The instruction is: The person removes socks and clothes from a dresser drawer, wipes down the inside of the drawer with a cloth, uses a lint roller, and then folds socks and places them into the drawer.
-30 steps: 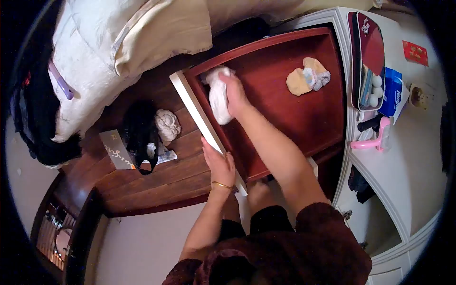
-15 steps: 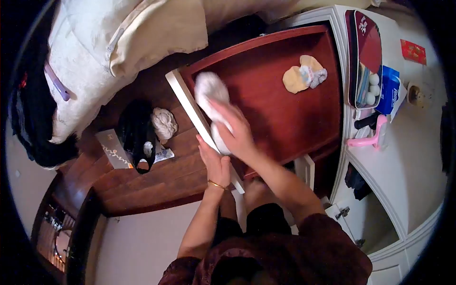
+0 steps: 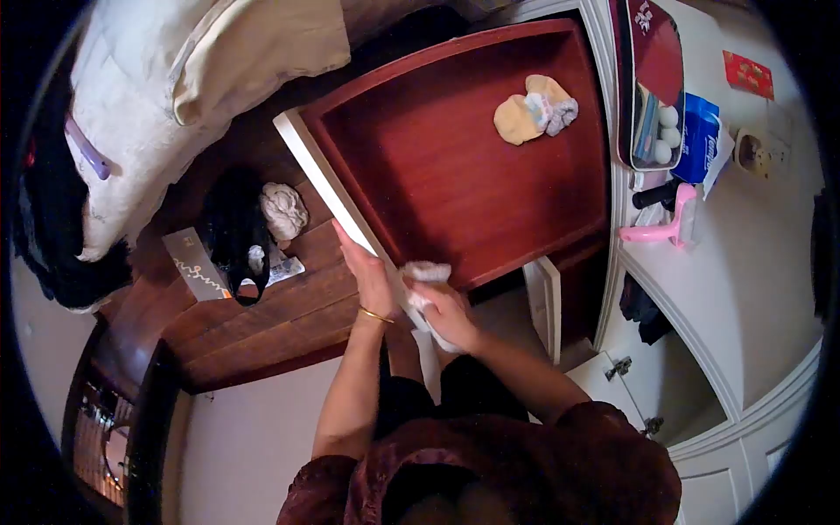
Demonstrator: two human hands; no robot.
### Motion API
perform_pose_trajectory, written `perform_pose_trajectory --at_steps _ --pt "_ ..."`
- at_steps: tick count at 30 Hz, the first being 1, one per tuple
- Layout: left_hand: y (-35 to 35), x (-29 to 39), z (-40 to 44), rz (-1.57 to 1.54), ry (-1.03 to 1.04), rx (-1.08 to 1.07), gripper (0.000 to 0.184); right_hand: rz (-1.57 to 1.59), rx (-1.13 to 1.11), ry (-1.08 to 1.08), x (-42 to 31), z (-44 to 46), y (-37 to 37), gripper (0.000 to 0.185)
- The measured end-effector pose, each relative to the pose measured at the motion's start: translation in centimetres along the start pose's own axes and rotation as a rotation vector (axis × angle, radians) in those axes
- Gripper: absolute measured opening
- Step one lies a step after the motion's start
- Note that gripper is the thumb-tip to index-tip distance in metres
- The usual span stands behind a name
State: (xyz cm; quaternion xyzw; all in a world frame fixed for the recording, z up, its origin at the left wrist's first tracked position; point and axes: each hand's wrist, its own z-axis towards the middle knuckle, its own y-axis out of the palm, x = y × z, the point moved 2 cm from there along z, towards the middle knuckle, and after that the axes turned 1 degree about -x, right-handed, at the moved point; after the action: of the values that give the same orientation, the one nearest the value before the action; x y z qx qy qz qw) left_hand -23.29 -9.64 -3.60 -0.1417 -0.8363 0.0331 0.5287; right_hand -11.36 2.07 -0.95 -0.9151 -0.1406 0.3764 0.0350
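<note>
My right hand [image 3: 444, 313] is closed on a white cloth [image 3: 427, 271], bunched at the near corner of a pulled-out drawer. Part of the cloth is hidden under my fingers. The drawer has a dark red inside [image 3: 472, 188] and a white front panel [image 3: 328, 179]. Flat along the outer side of that panel lies my left hand [image 3: 366, 276], fingers stretched out, a gold bangle on the wrist. Deep in the drawer, toward the cabinet, are yellow and grey socks [image 3: 521, 121] in a small heap.
On the white cabinet top are a maroon case [image 3: 652, 52] with white balls, a blue tissue pack [image 3: 697, 136] and a pink-handled tool [image 3: 669, 229]. A black bag [image 3: 234, 232] and a cardboard box [image 3: 194, 262] sit on the wooden floor. A small white door [image 3: 544, 306] stands ajar below the drawer.
My right hand has drawn the cloth along the inner side of the front panel to the near corner. My left hand stays on the panel. The view has shifted slightly.
</note>
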Motion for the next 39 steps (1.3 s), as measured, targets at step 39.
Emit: perform_pose_trajectory --at_steps 39 --pt "1.9 -0.5 -1.2 0.373 0.083 0.238 0.079 -0.905 0.868 0.229 0.1 23.5 -21.5 0.07"
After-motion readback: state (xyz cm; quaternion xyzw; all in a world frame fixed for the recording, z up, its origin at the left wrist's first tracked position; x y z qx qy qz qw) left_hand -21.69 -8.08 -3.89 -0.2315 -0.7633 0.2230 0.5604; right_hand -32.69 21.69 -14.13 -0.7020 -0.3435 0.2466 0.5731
